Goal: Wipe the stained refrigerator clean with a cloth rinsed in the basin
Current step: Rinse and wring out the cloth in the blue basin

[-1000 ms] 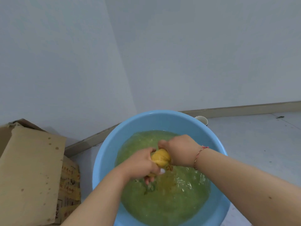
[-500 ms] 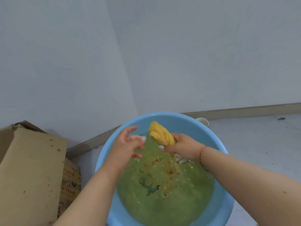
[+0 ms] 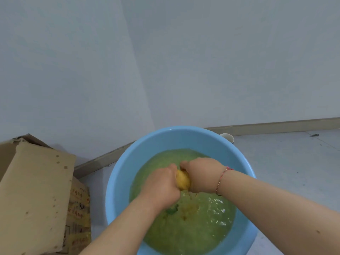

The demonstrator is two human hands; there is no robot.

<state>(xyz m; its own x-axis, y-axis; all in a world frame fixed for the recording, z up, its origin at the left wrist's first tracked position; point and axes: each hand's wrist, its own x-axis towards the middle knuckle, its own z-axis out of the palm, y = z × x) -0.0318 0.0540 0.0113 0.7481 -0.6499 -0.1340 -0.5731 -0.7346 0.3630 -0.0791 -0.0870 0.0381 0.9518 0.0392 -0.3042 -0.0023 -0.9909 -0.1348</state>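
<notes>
A round light-blue basin (image 3: 121,173) stands on the floor, filled with murky yellow-green water. A yellow cloth (image 3: 183,180), bunched into a tight roll, is held just above the water in the middle of the basin. My left hand (image 3: 161,184) grips its near end and my right hand (image 3: 202,173) grips its far end, knuckles close together. Most of the cloth is hidden inside the two fists. The refrigerator is not in view.
An open cardboard box (image 3: 35,196) stands to the left of the basin, with a printed carton (image 3: 79,212) beside it. A white cup (image 3: 227,138) sits behind the basin's far right rim. Grey walls meet in a corner behind.
Half a second ago only my right hand held the cloth, lifted above the water, with my left hand open. Now both hands are closed on it, lower over the basin.
</notes>
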